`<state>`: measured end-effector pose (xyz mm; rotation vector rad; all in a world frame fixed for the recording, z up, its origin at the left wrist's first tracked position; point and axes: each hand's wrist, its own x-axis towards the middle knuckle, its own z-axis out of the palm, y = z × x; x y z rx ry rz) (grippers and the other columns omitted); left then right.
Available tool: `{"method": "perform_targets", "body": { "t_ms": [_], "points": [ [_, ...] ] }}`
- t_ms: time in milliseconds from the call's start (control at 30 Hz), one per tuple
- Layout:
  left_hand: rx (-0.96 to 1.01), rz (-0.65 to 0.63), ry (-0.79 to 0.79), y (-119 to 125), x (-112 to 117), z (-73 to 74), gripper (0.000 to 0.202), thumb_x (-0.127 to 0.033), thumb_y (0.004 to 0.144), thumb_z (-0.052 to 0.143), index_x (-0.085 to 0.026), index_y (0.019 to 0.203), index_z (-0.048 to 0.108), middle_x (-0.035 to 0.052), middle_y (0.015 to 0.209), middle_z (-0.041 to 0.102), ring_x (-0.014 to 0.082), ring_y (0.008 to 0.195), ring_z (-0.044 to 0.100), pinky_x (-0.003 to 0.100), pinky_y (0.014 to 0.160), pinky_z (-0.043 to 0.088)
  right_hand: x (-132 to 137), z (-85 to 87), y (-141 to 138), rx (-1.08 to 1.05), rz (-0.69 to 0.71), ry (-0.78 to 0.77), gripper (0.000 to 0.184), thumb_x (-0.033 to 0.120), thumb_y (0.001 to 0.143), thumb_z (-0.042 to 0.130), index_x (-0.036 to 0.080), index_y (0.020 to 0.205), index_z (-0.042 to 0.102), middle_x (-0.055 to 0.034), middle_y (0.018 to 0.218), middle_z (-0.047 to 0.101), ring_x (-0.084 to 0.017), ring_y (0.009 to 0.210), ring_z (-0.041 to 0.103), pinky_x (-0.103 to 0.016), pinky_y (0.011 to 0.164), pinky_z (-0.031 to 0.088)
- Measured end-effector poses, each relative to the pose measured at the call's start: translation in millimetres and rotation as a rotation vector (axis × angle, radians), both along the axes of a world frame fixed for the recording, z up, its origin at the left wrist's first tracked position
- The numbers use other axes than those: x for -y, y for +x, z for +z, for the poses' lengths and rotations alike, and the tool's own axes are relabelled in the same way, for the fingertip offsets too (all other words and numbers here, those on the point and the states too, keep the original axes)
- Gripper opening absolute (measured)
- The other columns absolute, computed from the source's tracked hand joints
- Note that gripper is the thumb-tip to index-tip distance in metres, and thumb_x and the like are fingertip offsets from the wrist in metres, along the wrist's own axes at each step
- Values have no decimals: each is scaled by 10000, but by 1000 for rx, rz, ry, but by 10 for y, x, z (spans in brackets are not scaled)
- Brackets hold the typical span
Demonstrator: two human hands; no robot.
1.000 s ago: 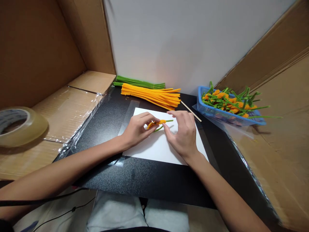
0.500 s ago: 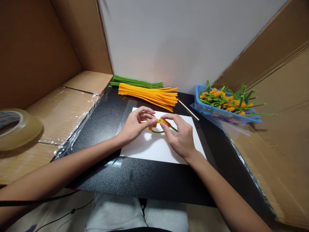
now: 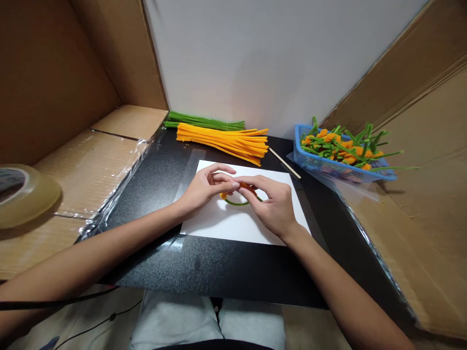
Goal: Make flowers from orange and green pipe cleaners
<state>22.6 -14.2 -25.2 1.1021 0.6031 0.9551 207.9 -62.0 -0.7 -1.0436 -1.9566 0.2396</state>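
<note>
Pinching a green pipe-cleaner stem point(image 3: 237, 203) with its orange chenille wrap, the left hand point(image 3: 204, 189) and right hand point(image 3: 272, 204) meet above a white paper sheet point(image 3: 215, 228). Both sets of fingers point(image 3: 251, 183) are curled tight on the orange part, half hiding it, while the green loop sags just below the fingertips. Well beyond the fingers lie an orange pipe-cleaner bundle point(image 3: 222, 143) and a green pipe-cleaner bundle point(image 3: 204, 121). Farther right, past a wooden stick point(image 3: 284, 163), sits a blue plastic basket point(image 3: 314, 163) of pipe-cleaner flowers point(image 3: 339, 146).

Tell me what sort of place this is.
Probably a makeshift craft workspace: a black tabletop boxed in by cardboard, bundled orange and green pipe cleaners, and a blue basket of pipe-cleaner flowers.
</note>
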Motion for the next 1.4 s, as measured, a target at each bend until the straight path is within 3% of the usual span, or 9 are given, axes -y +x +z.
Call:
{"method": "perform_targets", "body": {
  "t_ms": [333,667,833,967,1133,1233,1400],
  "points": [
    [74,59,52,22,40,46,407,-228,705,886,-174,1016,628,4,852,754,113,760,679,232,727,525,25,-10,-75,-224,-60,-122,81,173,915,644,194,969,701,-21,906,767,-141,790,718,-269,749,589],
    [69,80,148,8,9,25,334,-173,717,860,-171,933,606,1,913,685,102,867,657,207,787,544,46,-21,-112,-261,-95,-128,75,180,906,639,196,965,681,-23,895,759,-150,789,729,-277,742,606],
    [-32,79,313,-3,20,48,274,-228,764,835,-177,923,618,-5,925,638,103,861,625,208,748,549,54,-30,-104,-105,-148,37,114,149,901,629,206,991,670,-33,918,763,-156,777,729,-288,753,606],
    [-179,95,337,4,34,100,242,-320,786,817,-154,882,668,12,894,664,111,813,627,228,728,540,49,-35,-82,0,-125,176,150,107,897,613,207,1002,651,-37,916,762,-157,783,726,-284,752,605],
    [-340,56,322,-4,20,132,247,-358,782,795,-137,829,695,30,840,698,130,756,636,269,712,534,51,-68,-93,-85,-140,72,148,131,900,607,215,1019,634,-32,935,754,-155,791,727,-288,743,620],
    [-460,147,479,-11,49,127,150,-291,805,748,-156,838,694,21,831,704,142,767,631,287,723,508,57,-87,-120,-132,-144,7,143,149,892,618,218,1017,631,-25,928,750,-158,799,733,-294,758,626],
    [-698,504,1022,-18,153,91,21,-180,822,671,-180,811,688,31,849,666,173,823,576,333,767,447,69,-82,-157,-64,-125,16,135,145,881,627,203,1002,645,-30,925,760,-156,784,732,-282,766,609]
  ]
}}
